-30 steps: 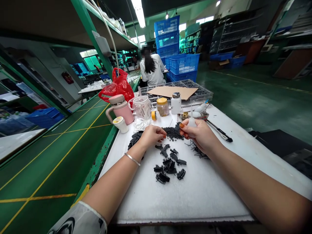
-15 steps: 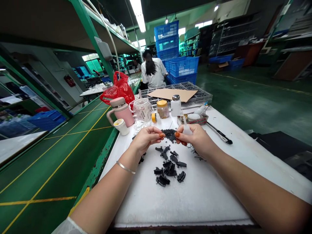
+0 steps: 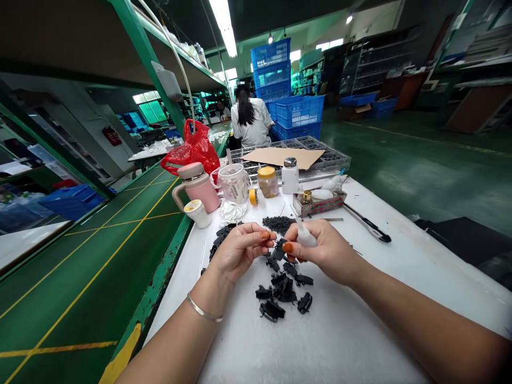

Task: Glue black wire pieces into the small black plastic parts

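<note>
My right hand (image 3: 326, 248) is closed around a small translucent white squeeze bottle (image 3: 307, 238) with a thin nozzle pointing up. Close by its fingertips is a curved black plastic part (image 3: 280, 249); I cannot tell whether they grip it. My left hand (image 3: 244, 249) is pinched, thumb against fingers, and whatever lies between the tips is too small to name. Below both hands, several black plastic parts (image 3: 285, 290) are scattered on the white tabletop (image 3: 320, 341). A heap of tiny black pieces (image 3: 276, 224) lies just beyond the hands.
More black parts (image 3: 218, 242) lie left of my left hand. Behind stand a pink mug (image 3: 200, 192), a clear plastic jug (image 3: 234, 184), a yellow-lidded jar (image 3: 268, 182) and a white bottle (image 3: 290, 178). A box (image 3: 320, 205) and a black-handled tool (image 3: 370, 228) are at the right.
Both hands have come slightly down and nearer to me in the picture, still close together. The view has shifted a little, showing more of the black heap and the box.
</note>
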### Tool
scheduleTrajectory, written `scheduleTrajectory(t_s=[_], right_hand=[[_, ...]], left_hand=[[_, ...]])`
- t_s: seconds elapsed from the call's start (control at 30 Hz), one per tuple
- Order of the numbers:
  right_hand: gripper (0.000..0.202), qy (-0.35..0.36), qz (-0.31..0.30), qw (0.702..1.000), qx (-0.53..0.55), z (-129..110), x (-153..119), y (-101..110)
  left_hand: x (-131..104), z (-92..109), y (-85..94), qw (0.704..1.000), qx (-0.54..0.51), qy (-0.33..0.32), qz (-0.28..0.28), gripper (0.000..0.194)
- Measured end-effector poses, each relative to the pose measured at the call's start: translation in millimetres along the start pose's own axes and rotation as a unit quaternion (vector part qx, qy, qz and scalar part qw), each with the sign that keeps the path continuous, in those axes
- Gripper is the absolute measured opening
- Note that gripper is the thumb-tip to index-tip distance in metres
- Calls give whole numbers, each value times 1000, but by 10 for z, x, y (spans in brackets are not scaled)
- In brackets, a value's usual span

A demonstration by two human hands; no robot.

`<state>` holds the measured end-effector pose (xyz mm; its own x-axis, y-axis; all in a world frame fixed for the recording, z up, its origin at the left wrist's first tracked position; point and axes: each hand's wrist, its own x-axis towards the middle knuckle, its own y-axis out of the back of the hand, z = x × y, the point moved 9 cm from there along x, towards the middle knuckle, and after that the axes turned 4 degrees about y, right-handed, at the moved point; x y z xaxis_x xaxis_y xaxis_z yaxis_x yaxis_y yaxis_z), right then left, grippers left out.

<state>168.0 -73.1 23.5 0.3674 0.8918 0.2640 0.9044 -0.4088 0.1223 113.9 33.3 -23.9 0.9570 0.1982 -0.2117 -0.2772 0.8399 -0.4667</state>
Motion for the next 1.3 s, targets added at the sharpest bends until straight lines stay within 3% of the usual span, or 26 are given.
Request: scheduleTrajectory(t_s=[0.33, 0.5, 0.7, 0.93, 1.07, 1.3], right_hand=[[31, -1, -4, 999, 50, -20, -21, -19], [23, 10, -13, 997, 76, 4, -38, -8], [18, -10, -45, 990, 136, 62, -55, -74], [17, -24, -10, 990, 139, 135, -44, -54], [16, -19, 23, 990, 135, 172, -45, 0], [13, 1, 83, 984, 159, 172, -51, 52]], left_hand=[[-51, -56, -88, 999, -39, 11, -19, 37], [-44, -107, -110, 1000, 2, -8, -13, 32], [-150, 38, -221, 984, 105, -134, 45, 21], [-251, 184, -253, 967, 128, -204, 88, 8], [-214, 183, -264, 966, 113, -223, 58, 5], [-133, 45, -288, 986, 18, -165, 5, 17]])
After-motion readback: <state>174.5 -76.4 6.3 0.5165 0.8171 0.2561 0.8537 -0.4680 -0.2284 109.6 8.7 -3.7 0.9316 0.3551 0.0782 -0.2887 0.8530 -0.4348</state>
